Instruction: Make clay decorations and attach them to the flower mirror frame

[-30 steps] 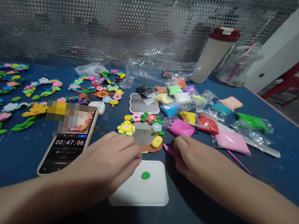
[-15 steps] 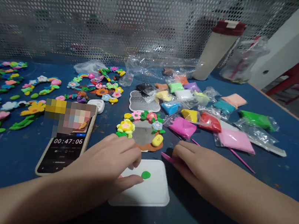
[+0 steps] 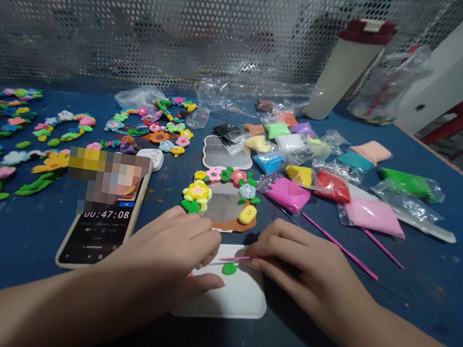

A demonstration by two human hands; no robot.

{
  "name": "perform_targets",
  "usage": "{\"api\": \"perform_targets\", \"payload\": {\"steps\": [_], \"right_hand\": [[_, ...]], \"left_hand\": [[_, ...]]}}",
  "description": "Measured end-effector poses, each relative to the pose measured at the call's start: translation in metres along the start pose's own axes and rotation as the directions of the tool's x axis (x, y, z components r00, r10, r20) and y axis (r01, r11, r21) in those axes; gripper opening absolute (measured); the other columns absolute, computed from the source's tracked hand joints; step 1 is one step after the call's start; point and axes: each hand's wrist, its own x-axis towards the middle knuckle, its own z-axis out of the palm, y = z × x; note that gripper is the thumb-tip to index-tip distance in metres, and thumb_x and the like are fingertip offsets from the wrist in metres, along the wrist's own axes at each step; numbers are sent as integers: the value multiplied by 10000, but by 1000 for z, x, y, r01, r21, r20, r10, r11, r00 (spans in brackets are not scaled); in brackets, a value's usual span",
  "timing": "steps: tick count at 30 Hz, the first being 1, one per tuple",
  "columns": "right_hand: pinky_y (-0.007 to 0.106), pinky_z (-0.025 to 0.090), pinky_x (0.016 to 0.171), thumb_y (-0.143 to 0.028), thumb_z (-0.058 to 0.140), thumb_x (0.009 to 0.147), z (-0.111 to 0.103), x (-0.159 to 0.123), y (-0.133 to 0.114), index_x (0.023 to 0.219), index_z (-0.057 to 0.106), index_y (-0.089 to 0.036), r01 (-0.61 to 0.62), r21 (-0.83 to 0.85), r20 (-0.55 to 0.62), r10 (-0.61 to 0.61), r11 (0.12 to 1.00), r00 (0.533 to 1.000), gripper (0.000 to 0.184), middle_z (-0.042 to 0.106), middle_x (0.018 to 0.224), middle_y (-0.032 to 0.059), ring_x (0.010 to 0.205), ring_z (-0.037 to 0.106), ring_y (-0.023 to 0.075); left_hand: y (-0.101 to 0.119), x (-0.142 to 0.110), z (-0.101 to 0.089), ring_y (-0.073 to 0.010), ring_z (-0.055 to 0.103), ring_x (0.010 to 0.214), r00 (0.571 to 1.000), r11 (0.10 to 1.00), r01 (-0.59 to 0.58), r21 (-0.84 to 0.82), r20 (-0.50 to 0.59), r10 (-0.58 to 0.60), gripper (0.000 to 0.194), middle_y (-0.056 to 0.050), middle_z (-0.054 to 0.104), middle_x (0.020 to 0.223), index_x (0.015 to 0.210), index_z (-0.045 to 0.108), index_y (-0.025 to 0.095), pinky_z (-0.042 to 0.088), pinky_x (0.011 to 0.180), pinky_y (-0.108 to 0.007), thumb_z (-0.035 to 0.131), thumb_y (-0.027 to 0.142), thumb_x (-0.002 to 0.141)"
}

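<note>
A white rectangular board (image 3: 233, 307) lies on the table between my hands, with a flat green clay piece (image 3: 230, 269) on it. My right hand (image 3: 301, 259) pinches a thin pink modelling tool (image 3: 236, 259), its tip just above the green piece. My left hand (image 3: 181, 244) lies over the board's left side, thumb stretched out across it and apart from the curled fingers. Some of those fingertips are hidden. Just beyond the board is a mirror-like frame (image 3: 244, 229), decorated with clay flowers and a yellow smiling figure (image 3: 247, 215).
A phone (image 3: 94, 246) showing a timer lies left of my left arm. Several clay-decorated frames (image 3: 64, 125) spread across the left. Bagged coloured clay (image 3: 287, 194) and pink tools (image 3: 340, 246) lie on the right. A tumbler (image 3: 347, 69) stands behind, near a perforated metal panel (image 3: 149, 28).
My right hand has moved left over the board's edge, bringing the pink tool's tip to the green clay. My left hand has hardly moved. The view has shifted slightly.
</note>
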Motion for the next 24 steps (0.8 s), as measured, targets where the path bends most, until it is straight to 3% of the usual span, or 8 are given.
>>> {"api": "perform_targets", "payload": {"steps": [5,16,24], "right_hand": [[230,442,696,-181,563,873,0,0,-1,823,630,-190,-72,-3,-3,72,997,997,85,611,807,12,778,565,124],[226,450,662,-170,551,870,4,-2,-1,816,654,-177,-103,25,31,102,994,994,116,599,816,30,747,576,121],[238,451,662,-161,504,888,3,-4,-2,828,651,-167,-42,-45,48,44,998,998,159,585,821,46,747,561,133]], "left_hand": [[0,1,0,-165,420,674,1000,1000,-18,14,-19,18,329,45,463,721,750,410,204,241,640,-284,721,310,754],[0,0,1,-142,384,598,999,998,-53,17,-2,54,352,72,438,664,696,378,204,229,662,-296,702,319,773],[4,0,3,-134,366,565,998,997,-54,46,17,53,321,69,446,626,653,410,194,227,649,-301,659,328,806]]}}
